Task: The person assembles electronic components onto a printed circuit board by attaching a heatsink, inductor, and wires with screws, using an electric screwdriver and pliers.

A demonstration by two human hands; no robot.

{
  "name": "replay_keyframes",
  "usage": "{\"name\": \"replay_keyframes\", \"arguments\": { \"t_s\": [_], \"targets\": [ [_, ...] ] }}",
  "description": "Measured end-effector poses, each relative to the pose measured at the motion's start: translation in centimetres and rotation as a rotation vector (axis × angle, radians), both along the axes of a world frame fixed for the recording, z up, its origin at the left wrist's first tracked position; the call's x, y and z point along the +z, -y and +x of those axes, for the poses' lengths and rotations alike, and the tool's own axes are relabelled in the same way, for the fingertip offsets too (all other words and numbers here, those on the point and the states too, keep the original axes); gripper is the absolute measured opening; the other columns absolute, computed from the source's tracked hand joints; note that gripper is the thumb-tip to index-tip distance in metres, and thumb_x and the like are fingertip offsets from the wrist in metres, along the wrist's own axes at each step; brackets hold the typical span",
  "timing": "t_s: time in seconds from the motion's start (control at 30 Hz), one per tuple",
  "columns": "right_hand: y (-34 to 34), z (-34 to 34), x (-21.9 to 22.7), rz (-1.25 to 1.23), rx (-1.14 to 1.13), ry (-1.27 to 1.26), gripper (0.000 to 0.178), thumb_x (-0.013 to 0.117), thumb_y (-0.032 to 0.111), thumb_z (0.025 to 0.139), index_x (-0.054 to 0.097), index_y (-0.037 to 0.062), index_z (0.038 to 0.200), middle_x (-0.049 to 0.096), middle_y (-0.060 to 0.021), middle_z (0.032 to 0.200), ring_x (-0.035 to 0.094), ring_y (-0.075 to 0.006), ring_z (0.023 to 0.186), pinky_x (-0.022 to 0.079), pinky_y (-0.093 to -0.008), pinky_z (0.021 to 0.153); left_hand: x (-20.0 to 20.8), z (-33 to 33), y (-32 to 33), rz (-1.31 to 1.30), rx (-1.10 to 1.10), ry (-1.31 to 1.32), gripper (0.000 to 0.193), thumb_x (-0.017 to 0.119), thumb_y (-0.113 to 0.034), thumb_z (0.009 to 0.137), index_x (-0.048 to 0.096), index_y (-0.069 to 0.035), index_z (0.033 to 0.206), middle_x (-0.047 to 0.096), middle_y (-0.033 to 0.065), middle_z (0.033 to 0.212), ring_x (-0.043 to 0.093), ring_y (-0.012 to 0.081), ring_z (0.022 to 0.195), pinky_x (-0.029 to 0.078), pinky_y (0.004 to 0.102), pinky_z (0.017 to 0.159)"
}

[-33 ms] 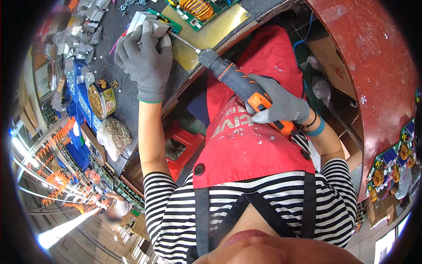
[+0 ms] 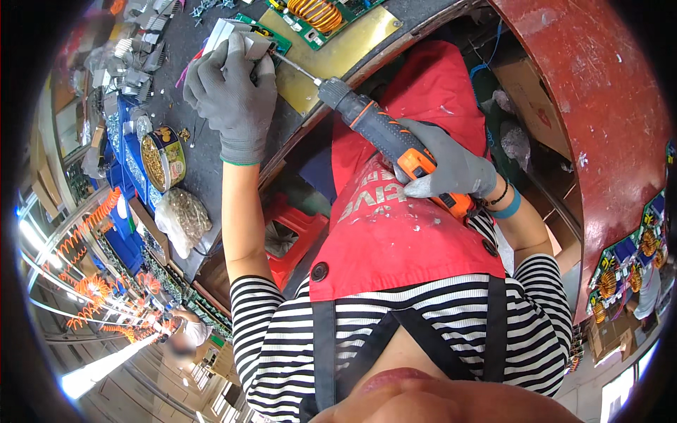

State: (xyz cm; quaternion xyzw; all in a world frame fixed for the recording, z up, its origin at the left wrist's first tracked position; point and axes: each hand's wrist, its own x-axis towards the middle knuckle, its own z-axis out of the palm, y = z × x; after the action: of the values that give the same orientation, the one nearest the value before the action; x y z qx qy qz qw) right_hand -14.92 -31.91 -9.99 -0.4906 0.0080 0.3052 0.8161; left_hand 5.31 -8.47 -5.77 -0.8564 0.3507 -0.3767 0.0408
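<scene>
Left hand [image 2: 236,99], gloved in grey, lies between 10 and 11 o'clock from the centre of the view, its fingers curled together over a silver metal block [image 2: 257,46] at 11 o'clock; how they bear on the far side is hidden. Right hand [image 2: 451,162], likewise gloved, at 2 o'clock, is wrapped around the handle of an orange-and-black power driver [image 2: 374,127]; whether a finger presses the trigger cannot be told. The tool points toward 10 o'clock, its slender bit [image 2: 300,69] reaching the right-hand end of the block, beside a green circuit board [image 2: 283,46]; the seating of the tip is too small to make out. Principal hazard: slip of the bit — a tilted axis or light pressure being the likely cause — which could score the metal, strike the board or catch the nearby glove. A loose left-hand grip might let the block twist under the driver's torque. A second board bearing a copper coil [image 2: 315,14], just short of 12 o'clock and overlapping a yellow plate [image 2: 377,32], could be scraped by a swinging tool. Between 9 and 10 o'clock, a tin [image 2: 174,166] of small brass-coloured parts stands on the dark bench [image 2: 204,169]; a sideways sweep of the left forearm could spill it.
</scene>
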Motion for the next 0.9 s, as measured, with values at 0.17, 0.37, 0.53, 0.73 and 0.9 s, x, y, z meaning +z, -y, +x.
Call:
{"name": "replay_keyframes", "arguments": {
  "t_s": [0.17, 0.37, 0.53, 0.73, 0.9],
  "targets": [
    [-0.17, 0.22, 0.42, 0.023, -0.003, -0.001, 0.066, 0.078, 0.011, 0.068, 0.046, 0.0000, 0.125, 0.059, -0.0043, 0.087, 0.059, -0.0120, 0.077, 0.053, -0.0286, 0.072, 0.10, 0.22, -0.43, -0.001, -0.027, 0.003, 0.047, 0.078, -0.032, 0.070, 0.068, -0.017, 0.113, 0.060, 0.0011, 0.102, 0.056, 0.0274, 0.103, 0.042, 0.0448, 0.091],
    [-0.52, 0.00, 0.26, 0.079, -0.003, -0.031, 0.068, 0.076, 0.018, 0.064, 0.046, -0.0007, 0.122, 0.060, -0.0060, 0.085, 0.059, -0.0133, 0.073, 0.053, -0.0289, 0.069, 0.58, -0.06, -0.29, 0.021, -0.018, -0.025, 0.047, 0.078, -0.032, 0.071, 0.069, -0.017, 0.114, 0.060, 0.0015, 0.101, 0.057, 0.0273, 0.101, 0.043, 0.0455, 0.089],
    [-0.58, -0.17, 0.51, 0.137, -0.025, -0.058, 0.066, 0.076, 0.016, 0.065, 0.048, -0.0009, 0.122, 0.060, -0.0062, 0.085, 0.059, -0.0135, 0.073, 0.053, -0.0291, 0.069, 0.46, 0.28, -0.34, 0.026, -0.027, -0.004, 0.047, 0.078, -0.032, 0.070, 0.069, -0.017, 0.113, 0.060, 0.0017, 0.100, 0.058, 0.0275, 0.099, 0.044, 0.0451, 0.089],
    [-0.21, 0.19, 0.44, 0.117, -0.008, -0.028, 0.065, 0.075, 0.013, 0.067, 0.048, -0.0009, 0.124, 0.061, -0.0067, 0.085, 0.060, -0.0138, 0.074, 0.054, -0.0298, 0.069, 0.52, 0.57, -0.28, 0.027, -0.052, 0.024, 0.045, 0.078, -0.031, 0.070, 0.070, -0.016, 0.111, 0.061, 0.0020, 0.098, 0.059, 0.0285, 0.097, 0.046, 0.0450, 0.088],
    [-0.58, 0.41, 1.21, 0.013, 0.028, -0.019, 0.060, 0.076, 0.011, 0.068, 0.049, 0.0004, 0.120, 0.061, -0.0061, 0.086, 0.061, -0.0136, 0.075, 0.053, -0.0297, 0.070, 0.52, 0.57, -0.31, 0.029, -0.064, 0.043, 0.044, 0.079, -0.031, 0.071, 0.070, -0.016, 0.111, 0.062, 0.0023, 0.098, 0.060, 0.0280, 0.097, 0.047, 0.0445, 0.087]
  ]
}}
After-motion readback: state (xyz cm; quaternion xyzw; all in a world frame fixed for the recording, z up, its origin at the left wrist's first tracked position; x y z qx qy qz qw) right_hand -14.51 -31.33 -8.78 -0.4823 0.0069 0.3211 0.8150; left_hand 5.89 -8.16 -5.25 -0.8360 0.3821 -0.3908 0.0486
